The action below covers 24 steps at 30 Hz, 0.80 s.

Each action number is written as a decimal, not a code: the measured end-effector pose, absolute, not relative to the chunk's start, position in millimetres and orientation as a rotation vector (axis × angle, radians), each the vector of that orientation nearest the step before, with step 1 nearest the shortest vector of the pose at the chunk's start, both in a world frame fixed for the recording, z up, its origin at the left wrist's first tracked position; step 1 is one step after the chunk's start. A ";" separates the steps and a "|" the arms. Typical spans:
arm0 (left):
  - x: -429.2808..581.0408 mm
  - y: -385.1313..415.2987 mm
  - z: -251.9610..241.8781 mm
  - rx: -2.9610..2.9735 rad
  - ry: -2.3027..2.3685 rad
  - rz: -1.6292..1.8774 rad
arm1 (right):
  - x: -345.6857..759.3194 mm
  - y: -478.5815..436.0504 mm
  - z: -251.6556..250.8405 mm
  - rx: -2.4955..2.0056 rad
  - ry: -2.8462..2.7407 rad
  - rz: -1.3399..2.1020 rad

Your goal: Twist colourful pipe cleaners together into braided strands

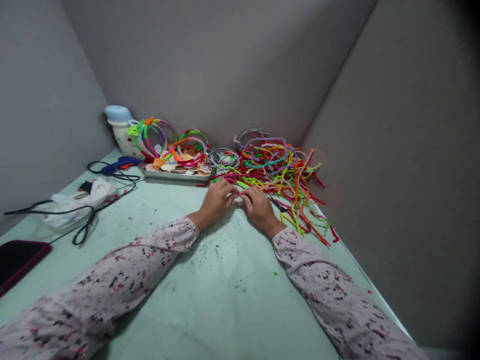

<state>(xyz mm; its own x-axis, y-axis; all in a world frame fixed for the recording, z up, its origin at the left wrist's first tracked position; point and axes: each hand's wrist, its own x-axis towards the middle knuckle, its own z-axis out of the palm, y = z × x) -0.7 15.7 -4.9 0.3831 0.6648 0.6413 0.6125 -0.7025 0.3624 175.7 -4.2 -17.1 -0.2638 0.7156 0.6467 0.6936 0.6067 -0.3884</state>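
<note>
My left hand [218, 200] and my right hand [258, 207] meet near the middle of the table, fingertips almost touching. Both are closed in a pinch on a short pinkish-red pipe cleaner [239, 195]; my fingers cover most of it. Just behind and to the right spreads a tangled heap of coloured pipe cleaners [277, 162]. Scissors [288, 217] with yellow and red handles lie beside my right wrist, partly under loose strands. Beyond my left hand is a metal tray [176, 175] holding shell-like pieces and headbands [153, 137] wrapped in coloured fuzz.
A blue-lidded white bottle [125, 132] stands at the back left, near a blue tool [122, 164] with a black cable [92, 215]. A white plastic bag [78, 202] and a phone [22, 262] lie on the left. Grey wire hoops [224, 157] sit beside the tray. Walls enclose the back and right.
</note>
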 end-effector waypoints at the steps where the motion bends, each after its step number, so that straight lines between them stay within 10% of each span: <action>1: -0.7 15.6 -4.6 2.560 1.188 1.229 | 175.7 -4.3 -17.0 -1.115 -1.997 0.031; 24: 1.3 13.8 0.9 2.617 1.254 1.071 | 177.5 -1.7 -19.3 -1.075 -1.993 -0.005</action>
